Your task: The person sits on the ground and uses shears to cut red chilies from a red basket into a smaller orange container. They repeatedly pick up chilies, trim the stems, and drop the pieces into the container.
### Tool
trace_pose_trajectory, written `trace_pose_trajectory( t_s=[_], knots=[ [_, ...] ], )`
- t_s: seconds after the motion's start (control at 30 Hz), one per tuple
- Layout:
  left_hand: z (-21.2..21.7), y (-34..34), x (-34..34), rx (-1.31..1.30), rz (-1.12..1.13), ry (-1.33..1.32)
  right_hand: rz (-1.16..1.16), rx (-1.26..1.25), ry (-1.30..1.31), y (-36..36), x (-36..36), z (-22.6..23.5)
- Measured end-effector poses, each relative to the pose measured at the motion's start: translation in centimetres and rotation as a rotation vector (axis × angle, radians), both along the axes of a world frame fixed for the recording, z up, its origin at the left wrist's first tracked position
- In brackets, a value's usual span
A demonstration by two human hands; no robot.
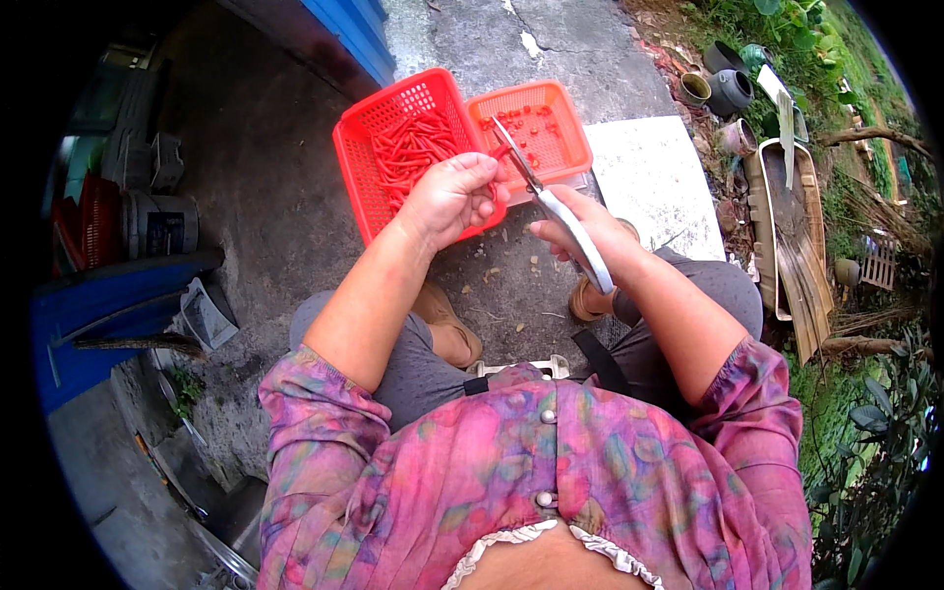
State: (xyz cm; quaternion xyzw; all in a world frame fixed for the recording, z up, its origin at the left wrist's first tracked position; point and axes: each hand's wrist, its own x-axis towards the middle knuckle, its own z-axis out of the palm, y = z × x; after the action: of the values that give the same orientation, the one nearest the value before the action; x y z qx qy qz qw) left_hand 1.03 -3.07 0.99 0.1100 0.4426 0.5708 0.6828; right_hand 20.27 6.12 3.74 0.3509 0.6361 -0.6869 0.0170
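Lg red basket w/ heap of chillies; sm. orange basket just beside, R. L hand: fingers pinched on one red chilli over the baskets' adjoining edges. R hand: fingers closed round scissors, blades by said chilli. Cut bits in orange basket. Risk, IMO: chilli slips, blades nick L hand; hands drift twd body, bits hit ground.

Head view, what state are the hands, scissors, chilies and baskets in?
Left hand: closed, pinching a chili
Right hand: closed around the scissors
Scissors: held, blades at the pinched chili; how far open, unclear
Red basket: open-topped, holding piled chilies
Orange basket: open-topped, holding scattered short red pieces
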Motion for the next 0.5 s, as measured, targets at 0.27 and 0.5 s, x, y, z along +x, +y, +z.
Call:
trace_pose_trajectory(
  t_s=[0.27, 0.5],
  knots=[
    [0.1, 0.2, 0.3, -0.005, -0.012, 0.015, 0.0, -0.081, -0.139, 0.2, 0.0, 1.3],
    [-0.3, 0.1, -0.1, -0.042, 0.036, 0.081, -0.026, -0.074, -0.057, 0.1, 0.1, 0.9]
  ],
)
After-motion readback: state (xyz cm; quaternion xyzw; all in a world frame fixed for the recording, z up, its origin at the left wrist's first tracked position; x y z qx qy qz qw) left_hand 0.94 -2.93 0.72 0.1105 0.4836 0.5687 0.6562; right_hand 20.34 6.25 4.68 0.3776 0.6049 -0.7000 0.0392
